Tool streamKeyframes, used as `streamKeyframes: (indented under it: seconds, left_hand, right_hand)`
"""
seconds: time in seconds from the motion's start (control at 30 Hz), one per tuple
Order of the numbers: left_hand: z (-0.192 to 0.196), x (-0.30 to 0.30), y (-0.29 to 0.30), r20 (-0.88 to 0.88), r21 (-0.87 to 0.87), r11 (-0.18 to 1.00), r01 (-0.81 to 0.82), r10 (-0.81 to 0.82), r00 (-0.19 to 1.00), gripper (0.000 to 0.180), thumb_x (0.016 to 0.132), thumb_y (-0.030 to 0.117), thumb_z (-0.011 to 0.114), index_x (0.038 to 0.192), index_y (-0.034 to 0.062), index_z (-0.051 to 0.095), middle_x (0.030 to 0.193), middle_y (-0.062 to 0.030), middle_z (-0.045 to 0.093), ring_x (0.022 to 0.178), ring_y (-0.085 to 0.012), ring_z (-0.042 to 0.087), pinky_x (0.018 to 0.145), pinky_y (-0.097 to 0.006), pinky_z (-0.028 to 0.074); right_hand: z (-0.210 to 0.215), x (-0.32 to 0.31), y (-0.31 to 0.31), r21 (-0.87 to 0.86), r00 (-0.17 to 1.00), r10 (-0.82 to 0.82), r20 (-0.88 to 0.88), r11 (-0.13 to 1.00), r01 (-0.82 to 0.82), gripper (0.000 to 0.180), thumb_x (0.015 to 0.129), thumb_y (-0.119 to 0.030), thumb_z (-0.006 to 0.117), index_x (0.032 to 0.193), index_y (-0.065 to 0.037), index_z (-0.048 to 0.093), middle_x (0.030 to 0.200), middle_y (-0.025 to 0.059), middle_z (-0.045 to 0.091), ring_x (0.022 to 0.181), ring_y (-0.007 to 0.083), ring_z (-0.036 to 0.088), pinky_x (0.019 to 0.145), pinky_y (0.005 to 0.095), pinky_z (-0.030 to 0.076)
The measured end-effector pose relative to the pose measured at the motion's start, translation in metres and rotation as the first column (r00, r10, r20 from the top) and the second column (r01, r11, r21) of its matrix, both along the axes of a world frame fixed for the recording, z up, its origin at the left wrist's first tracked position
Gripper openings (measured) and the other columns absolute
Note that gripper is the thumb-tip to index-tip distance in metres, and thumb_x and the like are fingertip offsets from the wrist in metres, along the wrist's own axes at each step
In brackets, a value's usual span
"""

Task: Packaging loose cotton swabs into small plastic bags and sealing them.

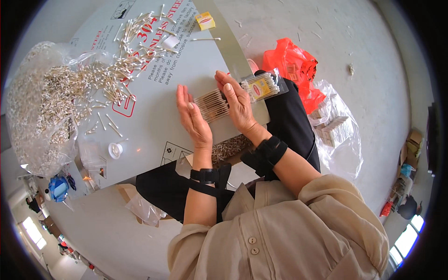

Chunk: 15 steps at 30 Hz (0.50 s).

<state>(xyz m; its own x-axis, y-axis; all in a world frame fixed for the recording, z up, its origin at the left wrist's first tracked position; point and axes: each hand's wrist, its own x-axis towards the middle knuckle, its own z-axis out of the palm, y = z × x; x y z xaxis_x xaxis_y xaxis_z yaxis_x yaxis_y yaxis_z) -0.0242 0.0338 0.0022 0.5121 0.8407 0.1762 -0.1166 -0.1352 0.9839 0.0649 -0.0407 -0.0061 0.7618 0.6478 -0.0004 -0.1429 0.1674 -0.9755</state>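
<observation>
Hands and cotton swabs at a counter, viewed from above. The left hand [195, 123] stands with its fingers straight and together, thumb raised, at the left end of a flat row of swabs [211, 105]. The right hand [240, 106], likewise unclosed with fingers extended, lies across the row's right end; neither hand is curled around anything. The row lies on the counter [151, 128] between the palms, near the edge closest to the person. Just beyond the right hand is a clear packet [261, 87] of swabs with a yellow label, reaching the counter's right edge. The right hand covers the place where row and packet would meet, so whether they are joined cannot be told.

Handling, as judged: the swabs should be very light, with thin, stiff sticks that could snap and soft tips that crush easily. Loose sticks would roll and fan out, and clear film would be slippery. The row is best taken by both sides at once, with flat, even pressure along the sticks rather than a pinch on the tips.

To the left, loose swabs [112, 84] spill from a large clear bag [30, 109]; a small white tub [115, 150] stands nearby.
</observation>
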Motion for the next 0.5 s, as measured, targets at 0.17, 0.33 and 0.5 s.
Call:
streamKeyframes:
  seconds: [0.17, 0.33, 0.5]
  left_hand:
    - [0.0, 0.004, -0.005, -0.005, 0.004, 1.0, 0.002, -0.002, 1.0, 0.059, 0.105, 0.037, 0.034, 0.147, -0.0048, 0.027, 0.149, -0.0231, 0.033, 0.139, -0.0301, 0.035, 0.116, -0.043, 0.026]
    - [-0.002, 0.012, -0.003, 0.006, -0.02, 1.0, -0.019, 0.019, 1.0, 0.058, 0.105, 0.036, 0.034, 0.146, -0.005, 0.03, 0.149, -0.0229, 0.035, 0.138, -0.0295, 0.036, 0.116, -0.043, 0.026]
    - [-0.005, 0.002, 0.006, 0.173, -0.175, 0.984, 0.024, 0.006, 0.985, 0.056, 0.102, 0.033, 0.042, 0.143, -0.0046, 0.035, 0.149, -0.0196, 0.036, 0.139, -0.0291, 0.034, 0.117, -0.044, 0.022]
  right_hand:
    - [0.003, -0.004, 0.003, 0.024, 0.999, -0.043, -0.013, 0.999, 0.044, 0.047, 0.105, -0.027, 0.041, 0.139, 0.005, 0.044, 0.14, 0.0156, 0.049, 0.132, 0.022, 0.046, 0.112, 0.0335, 0.035]
    - [0.004, -0.005, 0.006, 0.051, 0.993, -0.098, -0.07, 0.994, 0.101, 0.047, 0.105, -0.027, 0.042, 0.139, 0.005, 0.044, 0.14, 0.0157, 0.049, 0.131, 0.0222, 0.046, 0.112, 0.0334, 0.036]
    - [0.004, 0.002, 0.005, 0.084, 0.989, -0.089, -0.119, 0.992, 0.099, 0.047, 0.105, -0.028, 0.041, 0.138, 0.006, 0.045, 0.14, 0.0158, 0.049, 0.131, 0.0227, 0.046, 0.112, 0.0337, 0.036]
